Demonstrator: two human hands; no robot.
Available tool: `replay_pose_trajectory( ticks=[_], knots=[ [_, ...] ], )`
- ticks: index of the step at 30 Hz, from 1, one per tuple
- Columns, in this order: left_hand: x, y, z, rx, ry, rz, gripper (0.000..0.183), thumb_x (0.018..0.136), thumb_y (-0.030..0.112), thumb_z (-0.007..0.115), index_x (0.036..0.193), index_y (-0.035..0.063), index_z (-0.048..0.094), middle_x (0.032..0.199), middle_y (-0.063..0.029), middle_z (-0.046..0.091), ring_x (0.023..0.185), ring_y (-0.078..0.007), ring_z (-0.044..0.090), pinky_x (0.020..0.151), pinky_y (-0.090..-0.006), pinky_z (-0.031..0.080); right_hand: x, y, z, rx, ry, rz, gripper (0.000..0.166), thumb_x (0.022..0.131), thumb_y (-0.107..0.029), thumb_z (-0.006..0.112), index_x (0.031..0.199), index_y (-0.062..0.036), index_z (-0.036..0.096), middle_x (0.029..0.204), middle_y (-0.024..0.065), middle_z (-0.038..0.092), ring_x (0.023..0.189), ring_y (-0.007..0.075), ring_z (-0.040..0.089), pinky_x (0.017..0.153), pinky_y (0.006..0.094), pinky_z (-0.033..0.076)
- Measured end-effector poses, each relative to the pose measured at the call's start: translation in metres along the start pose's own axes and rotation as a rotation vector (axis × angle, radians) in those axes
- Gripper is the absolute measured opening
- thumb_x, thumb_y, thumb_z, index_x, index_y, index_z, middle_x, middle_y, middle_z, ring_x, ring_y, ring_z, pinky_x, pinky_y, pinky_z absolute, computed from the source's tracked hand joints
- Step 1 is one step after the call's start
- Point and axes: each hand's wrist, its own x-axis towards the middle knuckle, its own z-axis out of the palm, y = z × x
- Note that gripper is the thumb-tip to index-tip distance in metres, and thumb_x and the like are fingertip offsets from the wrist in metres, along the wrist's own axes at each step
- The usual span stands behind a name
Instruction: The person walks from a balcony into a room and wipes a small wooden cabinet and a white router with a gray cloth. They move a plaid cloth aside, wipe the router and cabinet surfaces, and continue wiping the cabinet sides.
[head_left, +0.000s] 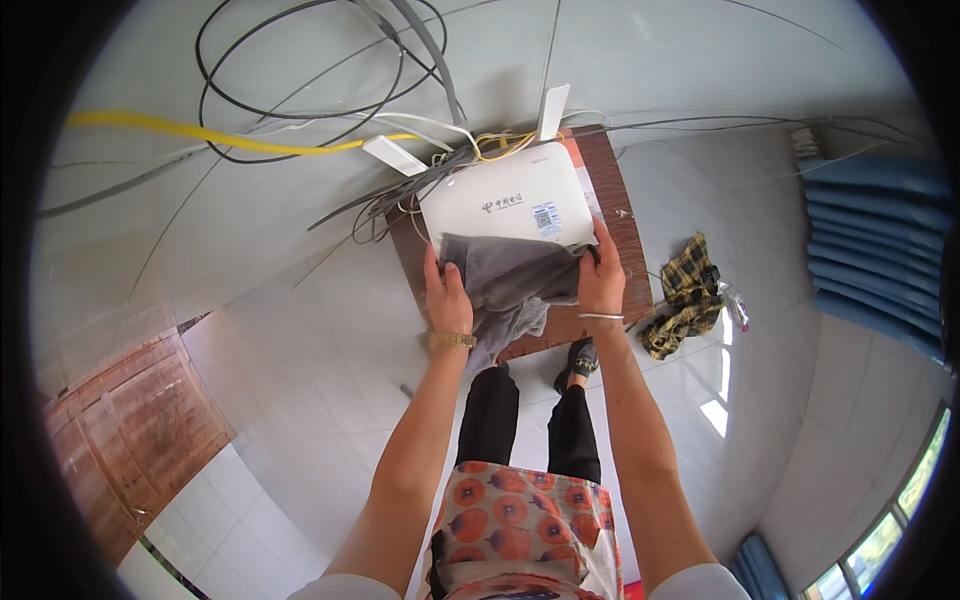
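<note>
A white router (502, 195) with two raised antennas and a printed label lies before me over a brown wooden table (630, 277). My left hand (448, 292) grips the router's near left corner, along with the edge of a grey cloth (510, 277). At the near right corner, my right hand (602, 274) holds the router and the cloth's other end. The cloth covers the router's near edge and hangs down between my hands. Grey, white and yellow cables run behind the router; their plugs are hidden.
A black cable (202, 82) hangs in loops by the tiled wall, near a yellow cable (277, 146). Right of the table, a yellow-and-black checked cloth (686, 307) lies on the floor. A blue curtain (870, 240) is at right, a wooden door (142, 427) at lower left.
</note>
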Motion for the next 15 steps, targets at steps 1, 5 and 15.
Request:
replay_pose_trajectory(
  ticks=[1,5,15],
  knots=[
    [0.000,-0.001,-0.003,-0.033,-0.023,-0.005,0.050,0.094,0.027,0.043,0.136,0.0014,0.034,0.136,-0.0149,0.040,0.122,-0.0255,0.042,0.101,-0.0325,0.031,0.001,0.000,0.000,-0.013,0.003,-0.001,0.044,0.079,0.002,0.045,0.122,-0.0059,0.050,0.116,0.0186,0.054,0.107,0.0348,0.052,0.088,0.0384,0.044],
    [0.002,-0.004,-0.003,-0.020,-0.058,-0.020,0.055,0.095,0.037,0.041,0.137,0.0035,0.033,0.135,-0.0137,0.043,0.123,-0.0243,0.042,0.101,-0.0319,0.031,0.018,0.019,-0.004,-0.085,0.102,-0.098,0.048,0.076,0.006,0.046,0.123,-0.0032,0.049,0.121,0.0172,0.050,0.113,0.0345,0.045,0.094,0.0392,0.040],
    [-0.058,-0.041,-0.029,0.658,-0.055,0.104,0.050,0.086,0.032,0.052,0.132,0.0134,0.042,0.142,-0.0131,0.033,0.132,-0.0345,0.028,0.100,-0.0617,0.020,-0.059,0.012,0.008,-0.418,0.061,-0.211,0.058,0.079,-0.017,0.065,0.131,-0.0046,0.041,0.135,0.0236,0.033,0.120,0.0412,0.037,0.098,0.0479,0.035]
  ],
)
